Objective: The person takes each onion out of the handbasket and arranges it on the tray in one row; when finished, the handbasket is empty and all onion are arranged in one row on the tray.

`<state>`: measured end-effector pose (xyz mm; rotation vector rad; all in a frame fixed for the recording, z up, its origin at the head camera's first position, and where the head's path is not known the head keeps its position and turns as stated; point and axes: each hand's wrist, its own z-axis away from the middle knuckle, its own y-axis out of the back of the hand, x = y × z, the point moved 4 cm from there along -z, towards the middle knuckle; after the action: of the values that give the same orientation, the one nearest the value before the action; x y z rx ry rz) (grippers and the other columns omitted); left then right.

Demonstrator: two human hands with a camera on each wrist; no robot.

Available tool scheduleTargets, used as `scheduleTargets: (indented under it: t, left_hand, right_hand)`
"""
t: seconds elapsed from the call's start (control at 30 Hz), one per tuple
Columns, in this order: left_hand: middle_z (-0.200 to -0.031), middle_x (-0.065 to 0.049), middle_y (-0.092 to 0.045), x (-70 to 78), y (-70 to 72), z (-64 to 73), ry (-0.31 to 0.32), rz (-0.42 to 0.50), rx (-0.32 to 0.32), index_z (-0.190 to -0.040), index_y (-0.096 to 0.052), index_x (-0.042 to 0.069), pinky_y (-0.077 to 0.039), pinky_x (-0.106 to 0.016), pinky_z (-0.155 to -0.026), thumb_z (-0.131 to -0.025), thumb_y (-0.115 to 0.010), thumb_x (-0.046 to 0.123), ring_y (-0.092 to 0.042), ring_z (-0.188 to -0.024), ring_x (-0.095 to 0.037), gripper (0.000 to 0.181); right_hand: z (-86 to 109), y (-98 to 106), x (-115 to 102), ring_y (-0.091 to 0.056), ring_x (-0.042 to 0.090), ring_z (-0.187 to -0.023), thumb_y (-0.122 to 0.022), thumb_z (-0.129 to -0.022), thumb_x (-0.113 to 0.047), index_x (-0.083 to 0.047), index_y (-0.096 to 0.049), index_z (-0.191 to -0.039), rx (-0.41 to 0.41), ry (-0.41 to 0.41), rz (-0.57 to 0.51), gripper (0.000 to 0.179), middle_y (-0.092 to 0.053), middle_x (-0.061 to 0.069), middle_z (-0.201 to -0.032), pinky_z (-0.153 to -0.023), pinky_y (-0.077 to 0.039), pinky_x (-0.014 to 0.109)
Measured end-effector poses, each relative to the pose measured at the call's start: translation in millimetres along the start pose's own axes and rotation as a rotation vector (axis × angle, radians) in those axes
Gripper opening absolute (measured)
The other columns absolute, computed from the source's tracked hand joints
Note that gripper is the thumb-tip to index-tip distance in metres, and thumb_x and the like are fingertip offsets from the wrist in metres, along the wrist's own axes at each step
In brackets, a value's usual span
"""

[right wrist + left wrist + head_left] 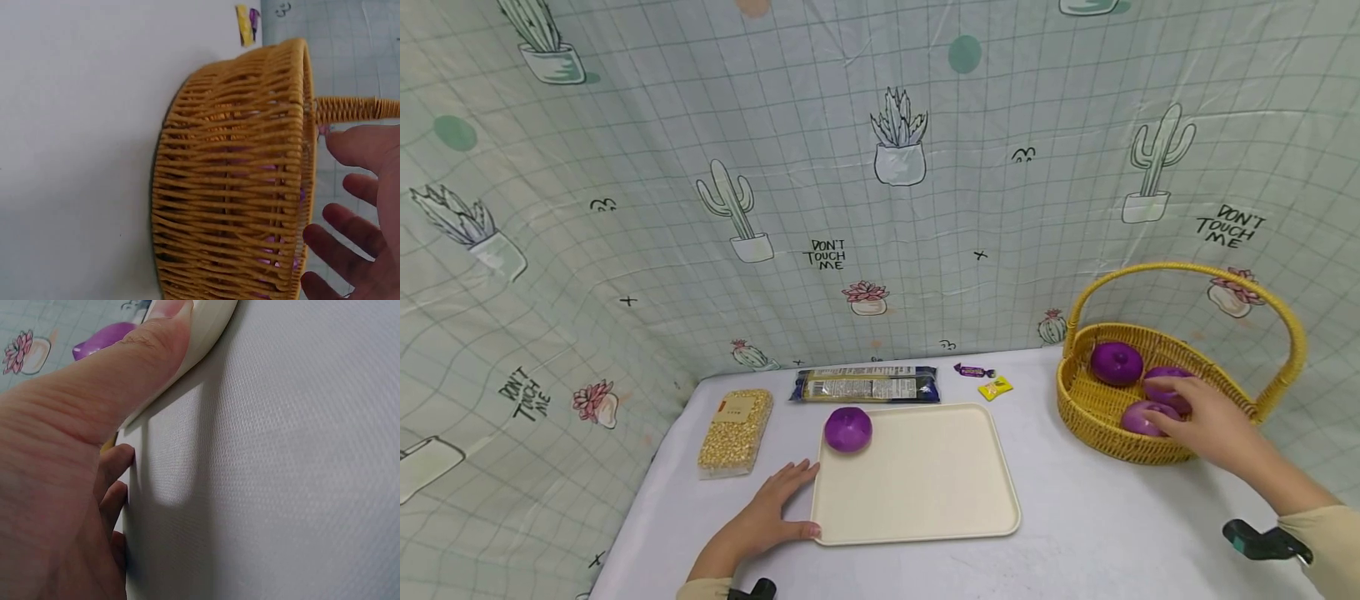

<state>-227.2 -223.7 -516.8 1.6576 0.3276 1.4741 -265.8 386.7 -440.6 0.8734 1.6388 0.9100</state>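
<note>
A cream rectangular tray [917, 483] lies on the table, and a purple onion [848, 430] sits in its far left corner. My left hand [767, 510] rests at the tray's left side, fingers spread, with the thumb [150, 347] touching the near left edge. On the right stands a yellow wicker basket [1120, 437] with a tall handle, holding three purple onions, one of them the far onion [1116, 363]. My right hand [1217, 421] reaches over the basket's right rim, fingers loosely bent and apart above the near onion [1141, 417]. In the right wrist view the basket wall hides most of the onions.
A vacuum pack of yellow grains [736, 433] lies left of the tray. Behind the tray is a long dark blue and clear packet [865, 385]. A purple-wrapped candy [974, 371] and a yellow-wrapped candy [996, 388] lie near the patterned cloth backdrop [925, 250].
</note>
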Motion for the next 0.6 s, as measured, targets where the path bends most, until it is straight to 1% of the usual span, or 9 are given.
scheduleTargets:
  t: [0.23,0.4,0.6]
  left_hand:
    - [-0.160,-0.026,-0.034,0.6,0.2,-0.3,0.000,0.003,0.000,-0.154,-0.042,0.004,-0.008,-0.074,-0.118,-0.078,-0.087,0.038,-0.018,-0.148,-0.055,0.094]
    - [-0.159,-0.026,-0.034,0.2,-0.3,-1.0,-0.008,0.003,0.002,-0.154,-0.042,0.004,-0.007,-0.073,-0.118,-0.078,-0.087,0.038,-0.018,-0.148,-0.055,0.095]
    - [-0.160,-0.026,-0.034,-0.2,-0.9,-1.3,-0.012,-0.001,0.002,-0.154,-0.042,0.004,-0.007,-0.071,-0.119,-0.078,-0.087,0.038,-0.018,-0.148,-0.055,0.095]
  right_hand:
    - [-3.8,-0.3,12.2,-0.048,0.060,-0.112,-0.073,-0.095,-0.035,0.008,-0.058,-0.131,-0.041,-0.033,0.045,0.058,-0.052,0.041,-0.125,-0.088,-0.042,0.077]
    - [-5.6,-2.3,17.6,-0.046,0.064,-0.116,-0.074,-0.094,-0.037,0.009,-0.056,-0.133,-0.097,-0.053,0.036,0.063,-0.052,0.043,-0.128,-0.091,-0.040,0.079]
    - [-6.5,-4.5,21.1,-0.047,0.067,-0.115,-0.075,-0.092,-0.039,0.013,-0.052,-0.134,-0.151,-0.072,0.035,0.070,-0.053,0.045,-0.127,-0.089,-0.043,0.078]
